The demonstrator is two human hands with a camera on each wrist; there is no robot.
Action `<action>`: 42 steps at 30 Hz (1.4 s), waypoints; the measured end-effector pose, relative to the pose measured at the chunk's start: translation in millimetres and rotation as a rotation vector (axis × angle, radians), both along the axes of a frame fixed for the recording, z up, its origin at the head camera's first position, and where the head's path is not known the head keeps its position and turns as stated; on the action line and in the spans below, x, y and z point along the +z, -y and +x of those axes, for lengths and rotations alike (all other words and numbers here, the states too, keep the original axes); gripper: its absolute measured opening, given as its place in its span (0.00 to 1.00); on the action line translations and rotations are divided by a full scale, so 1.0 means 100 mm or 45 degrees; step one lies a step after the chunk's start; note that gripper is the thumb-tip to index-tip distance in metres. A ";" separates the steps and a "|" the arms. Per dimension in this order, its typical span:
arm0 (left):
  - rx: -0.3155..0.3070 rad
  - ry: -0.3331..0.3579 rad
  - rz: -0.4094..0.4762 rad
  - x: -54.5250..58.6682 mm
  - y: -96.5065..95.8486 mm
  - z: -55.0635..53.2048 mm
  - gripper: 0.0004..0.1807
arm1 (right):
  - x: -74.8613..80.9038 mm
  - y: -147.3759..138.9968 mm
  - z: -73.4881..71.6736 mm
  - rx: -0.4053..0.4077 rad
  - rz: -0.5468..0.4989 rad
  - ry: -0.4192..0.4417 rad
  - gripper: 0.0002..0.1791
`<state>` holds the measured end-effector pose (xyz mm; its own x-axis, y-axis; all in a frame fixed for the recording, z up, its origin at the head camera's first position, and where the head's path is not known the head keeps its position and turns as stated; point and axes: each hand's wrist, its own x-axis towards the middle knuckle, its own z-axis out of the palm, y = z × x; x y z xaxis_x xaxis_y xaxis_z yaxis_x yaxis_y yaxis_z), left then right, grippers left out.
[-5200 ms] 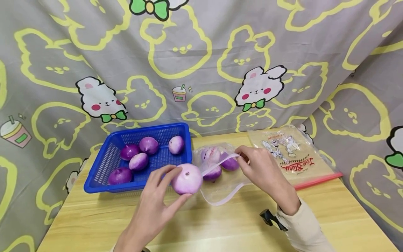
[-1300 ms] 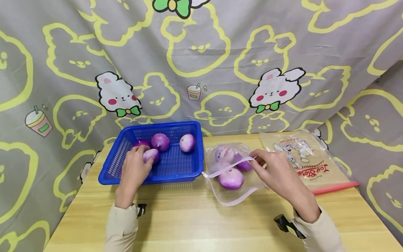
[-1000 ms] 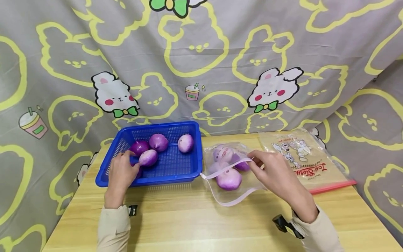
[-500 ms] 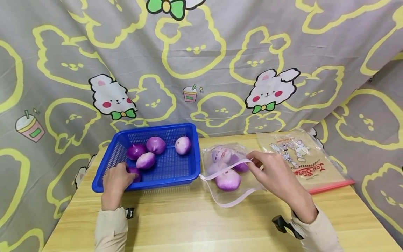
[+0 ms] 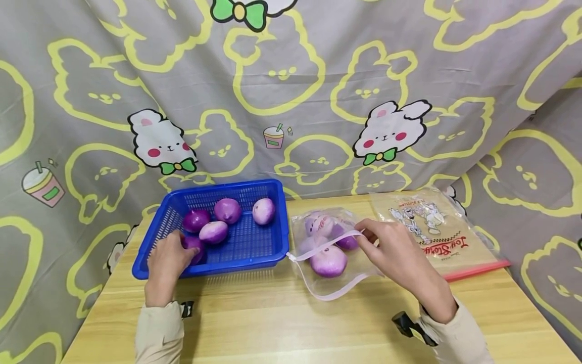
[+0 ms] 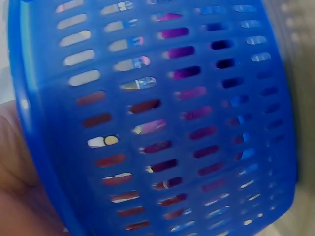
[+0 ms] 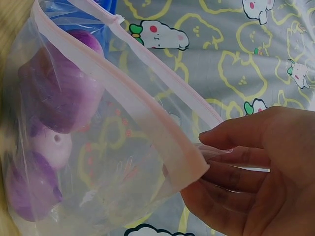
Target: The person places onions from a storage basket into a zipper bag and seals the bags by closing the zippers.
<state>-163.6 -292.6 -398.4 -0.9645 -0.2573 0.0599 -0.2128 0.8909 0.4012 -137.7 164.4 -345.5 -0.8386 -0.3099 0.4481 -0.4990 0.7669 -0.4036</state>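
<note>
In the head view, my left hand (image 5: 165, 260) reaches into the front left corner of the blue basket (image 5: 254, 260) and grips a dark purple onion (image 5: 196, 247). The left wrist view shows mostly the slotted basket wall (image 6: 162, 113), which hides the onion and most of the hand (image 6: 15, 167). My right hand (image 5: 391, 247) pinches the rim of a clear zip bag (image 5: 329, 296), its mouth held apart. Inside the bag are several onions, a pale one (image 5: 328, 262) nearest the mouth. In the right wrist view, thumb and fingers of the hand (image 7: 256, 172) hold the bag's corner.
Other onions in the basket are two dark purple ones (image 5: 227, 211) and two paler ones (image 5: 263, 211). A second clear bag (image 5: 454, 247) with cartoon print and a red slider lies flat at right. A patterned curtain (image 5: 300, 116) hangs behind the wooden table (image 5: 273, 328).
The pale onion my left hand held by the bag now lies inside it. That hand moved to the basket, passed a paler onion and took the front left one. The right hand stays at the rim.
</note>
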 end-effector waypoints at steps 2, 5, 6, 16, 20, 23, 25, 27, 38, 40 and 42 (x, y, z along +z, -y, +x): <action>0.003 -0.024 0.000 0.02 -0.02 0.01 0.27 | 0.00 0.00 0.00 0.000 0.000 0.000 0.05; 0.004 -0.056 -0.001 0.06 -0.06 0.02 0.27 | 0.00 -0.01 0.00 -0.001 -0.002 -0.001 0.05; 0.004 -0.068 -0.002 0.07 -0.08 0.03 0.28 | 0.00 -0.01 0.00 -0.002 -0.001 -0.001 0.05; -0.029 -0.333 -0.025 0.24 -0.29 0.08 0.31 | -0.01 -0.02 0.00 -0.001 -0.005 -0.004 0.05; -0.063 -0.454 0.002 0.31 -0.39 0.11 0.32 | 0.00 -0.03 0.01 0.004 -0.011 0.001 0.05; -0.094 -0.526 0.011 0.36 -0.46 0.12 0.32 | 0.00 -0.02 0.00 0.002 -0.010 -0.001 0.05; -0.126 -0.580 0.010 0.38 -0.50 0.13 0.32 | 0.00 -0.03 0.01 -0.001 -0.013 0.002 0.05; -0.154 -0.629 0.010 0.41 -0.54 0.14 0.31 | 0.01 -0.03 0.01 -0.003 -0.015 0.006 0.06; -0.399 -0.854 0.101 0.54 -0.75 0.24 0.35 | 0.00 -0.03 -0.01 -0.006 -0.018 -0.046 0.06; -0.472 -0.861 0.123 0.57 -0.82 0.27 0.35 | -0.01 -0.03 -0.01 -0.006 -0.033 -0.067 0.06; -0.557 -0.850 0.168 0.60 -0.89 0.32 0.35 | -0.01 -0.03 0.00 -0.004 -0.055 -0.101 0.05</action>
<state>-131.9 -203.8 -338.4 -0.7509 0.0902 0.6543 0.4659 0.7746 0.4278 -138.2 166.9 -346.2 -0.8009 -0.2862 0.5260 -0.5283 0.7512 -0.3957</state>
